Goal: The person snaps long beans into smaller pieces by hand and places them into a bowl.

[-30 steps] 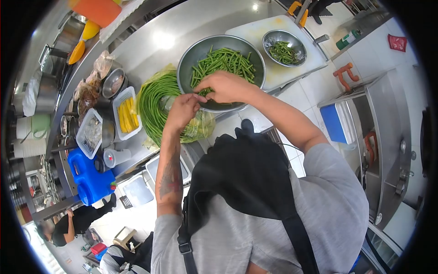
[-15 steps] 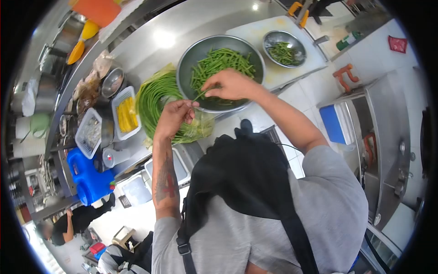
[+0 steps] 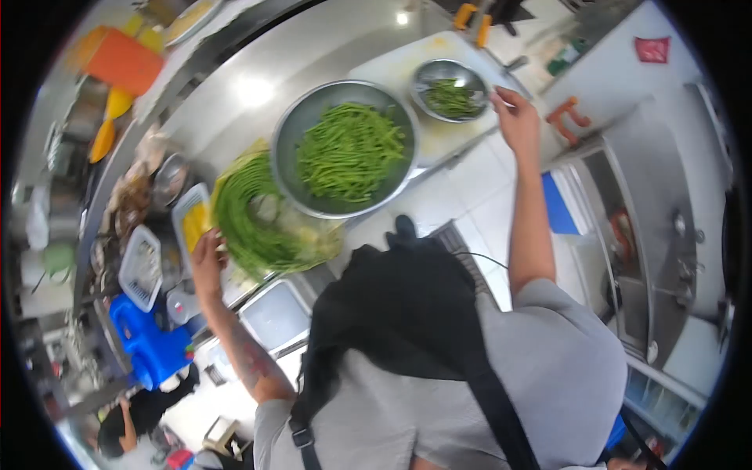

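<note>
A coil of long green beans (image 3: pixel 239 227) lies on a yellowish plastic wrapper on the counter. My left hand (image 3: pixel 208 262) is at the coil's left edge, its fingers curled together; whether a bean is between them is hidden. To the right of the coil, a big metal bowl (image 3: pixel 280 160) holds a heap of cut bean pieces (image 3: pixel 348 153). My right hand (image 3: pixel 518 121) hovers just right of a small metal bowl (image 3: pixel 468 70) containing short bean bits (image 3: pixel 450 99). Its thumb and fingertips are drawn together, and anything in them is too small to name.
The small bowl stands on a white cutting board (image 3: pixel 384 72). Left of the coil are a white basket with yellow pieces (image 3: pixel 196 223), another white basket (image 3: pixel 141 270) and a blue jug (image 3: pixel 149 337). A person in dark clothes (image 3: pixel 153 403) is at the lower left.
Both hands have parted from above the big bowl's near rim. The left moved to the coil's left edge, the right to beside the small bowl. The view has shifted slightly.
</note>
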The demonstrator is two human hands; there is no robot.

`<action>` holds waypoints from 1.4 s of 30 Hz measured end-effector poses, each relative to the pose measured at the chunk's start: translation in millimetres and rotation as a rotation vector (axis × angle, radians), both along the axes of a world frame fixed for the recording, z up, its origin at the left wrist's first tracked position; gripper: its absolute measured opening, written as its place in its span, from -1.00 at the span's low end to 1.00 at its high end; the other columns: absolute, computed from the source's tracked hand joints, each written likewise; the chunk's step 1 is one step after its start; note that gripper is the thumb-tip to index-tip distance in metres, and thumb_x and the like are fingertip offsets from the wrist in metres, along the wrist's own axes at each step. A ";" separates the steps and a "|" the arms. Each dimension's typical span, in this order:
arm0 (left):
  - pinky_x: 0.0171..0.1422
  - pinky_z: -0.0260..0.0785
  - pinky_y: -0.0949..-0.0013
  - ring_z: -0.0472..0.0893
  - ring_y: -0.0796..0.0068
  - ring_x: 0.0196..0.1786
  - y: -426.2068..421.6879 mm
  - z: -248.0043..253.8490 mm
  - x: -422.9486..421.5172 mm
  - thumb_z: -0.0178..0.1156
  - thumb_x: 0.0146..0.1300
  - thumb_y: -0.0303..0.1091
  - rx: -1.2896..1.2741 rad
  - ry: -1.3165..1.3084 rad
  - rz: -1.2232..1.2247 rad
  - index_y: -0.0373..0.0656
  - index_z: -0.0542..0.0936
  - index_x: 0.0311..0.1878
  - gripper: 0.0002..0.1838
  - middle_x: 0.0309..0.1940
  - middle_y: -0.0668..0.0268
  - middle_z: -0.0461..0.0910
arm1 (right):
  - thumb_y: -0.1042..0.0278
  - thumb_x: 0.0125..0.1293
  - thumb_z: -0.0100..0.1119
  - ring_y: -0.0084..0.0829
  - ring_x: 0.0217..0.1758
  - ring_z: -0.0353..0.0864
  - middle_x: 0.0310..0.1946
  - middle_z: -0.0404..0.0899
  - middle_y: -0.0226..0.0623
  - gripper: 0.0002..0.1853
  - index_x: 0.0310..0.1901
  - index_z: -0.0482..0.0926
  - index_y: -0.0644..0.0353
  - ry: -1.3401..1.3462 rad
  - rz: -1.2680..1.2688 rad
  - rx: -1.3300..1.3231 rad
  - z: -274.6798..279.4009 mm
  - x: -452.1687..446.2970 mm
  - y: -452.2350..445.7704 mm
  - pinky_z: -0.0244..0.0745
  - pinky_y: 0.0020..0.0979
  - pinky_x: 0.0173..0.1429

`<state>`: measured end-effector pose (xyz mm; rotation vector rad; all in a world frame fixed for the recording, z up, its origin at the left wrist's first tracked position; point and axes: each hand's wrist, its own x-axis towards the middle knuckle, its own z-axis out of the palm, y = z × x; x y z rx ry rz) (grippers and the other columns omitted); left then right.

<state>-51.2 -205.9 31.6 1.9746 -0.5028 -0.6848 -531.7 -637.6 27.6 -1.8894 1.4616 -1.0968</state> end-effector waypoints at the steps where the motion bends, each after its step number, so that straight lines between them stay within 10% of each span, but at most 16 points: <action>1: -0.33 0.35 0.52 0.53 0.66 -0.37 -3.8 4.5 -0.2 0.15 0.50 -0.06 0.079 -0.014 0.050 -0.12 0.61 0.20 -0.60 -0.18 0.37 0.67 | 0.09 0.34 0.32 -0.28 -0.11 0.79 -0.09 0.77 -0.18 -0.60 0.07 0.70 0.18 0.016 0.037 0.021 1.2 8.0 16.5 0.61 -0.34 0.04; 3: -0.01 0.53 0.26 0.71 0.26 -0.11 -0.2 -46.1 35.6 0.22 0.43 -0.06 0.072 -0.440 -0.091 -0.23 0.64 0.13 -0.57 -0.06 0.15 0.73 | 0.16 0.37 0.29 -0.29 -0.11 0.79 -0.10 0.77 -0.19 -0.64 0.09 0.69 0.19 -0.005 0.134 0.061 2.7 39.9 47.7 0.61 -0.36 0.04; 7: 0.01 0.55 0.13 0.72 -0.03 -0.09 -56.9 -63.3 18.8 0.36 0.24 -0.08 0.274 -0.621 -0.155 -0.22 0.66 0.05 -0.55 -0.13 -0.09 0.71 | 0.41 0.41 0.15 -0.37 -0.11 0.77 -0.12 0.77 -0.15 -0.69 0.14 0.65 0.19 0.000 0.387 0.129 -15.9 85.8 79.0 0.60 -0.39 0.02; 14: 0.06 0.54 0.02 0.67 -0.06 -0.04 -93.6 -96.8 13.7 0.41 0.13 -0.16 0.628 -0.925 -0.050 -0.17 0.66 -0.07 -0.63 -0.16 0.02 0.67 | 0.45 0.32 0.22 -0.30 -0.15 0.78 -0.22 0.77 -0.15 -0.67 0.12 0.66 0.21 -0.038 0.674 0.275 10.0 135.2 121.5 0.60 -0.34 -0.01; 30: 0.10 0.47 -0.01 0.59 -0.06 0.02 -143.5 -73.8 31.9 0.24 0.23 -0.34 0.218 -1.080 -0.693 -0.12 0.59 -0.10 -0.81 -0.14 0.05 0.59 | 0.35 0.27 0.31 -0.19 -0.25 0.74 -0.29 0.75 -0.11 -0.69 0.03 0.69 0.22 -0.042 0.716 0.091 4.2 133.4 133.2 0.59 -0.29 -0.09; 34: 0.11 0.45 -0.02 0.57 -0.12 -0.01 -134.9 -41.0 51.3 0.31 0.14 -0.40 0.211 -1.120 -0.690 -0.17 0.58 -0.08 -0.74 -0.14 0.04 0.62 | 0.31 0.25 0.34 -0.20 -0.35 0.72 -0.40 0.74 -0.14 -0.67 0.03 0.70 0.20 0.103 0.712 0.418 37.2 130.7 145.7 0.57 -0.28 -0.16; 38: 0.04 0.50 0.13 0.65 0.06 -0.08 -104.1 46.3 57.3 0.28 0.21 -0.50 0.179 -1.180 -0.628 -0.21 0.57 -0.04 -0.75 -0.18 0.09 0.65 | 0.33 0.27 0.31 -0.22 -0.28 0.75 -0.34 0.75 -0.16 -0.69 0.03 0.70 0.19 0.048 0.720 0.316 10.4 135.5 147.0 0.58 -0.25 -0.12; 40: -0.06 0.50 0.36 0.68 0.40 -0.18 -91.4 79.3 49.8 0.21 0.30 -0.59 0.006 -0.492 -0.413 -0.23 0.56 0.06 -0.73 -0.26 0.21 0.66 | 0.34 0.27 0.30 -0.23 -0.25 0.76 -0.32 0.76 -0.17 -0.69 0.04 0.70 0.19 -0.007 0.755 0.252 1.3 147.0 145.4 0.58 -0.25 -0.10; 42: -0.11 0.44 0.53 0.62 0.64 -0.20 -76.1 115.6 32.3 0.12 0.40 -0.59 -0.105 -0.481 -0.361 -0.28 0.53 0.19 -0.69 -0.28 0.32 0.65 | 0.37 0.28 0.27 -0.24 -0.20 0.76 -0.28 0.77 -0.19 -0.69 0.05 0.69 0.19 -0.032 0.833 0.230 5.9 161.0 144.7 0.59 -0.25 -0.05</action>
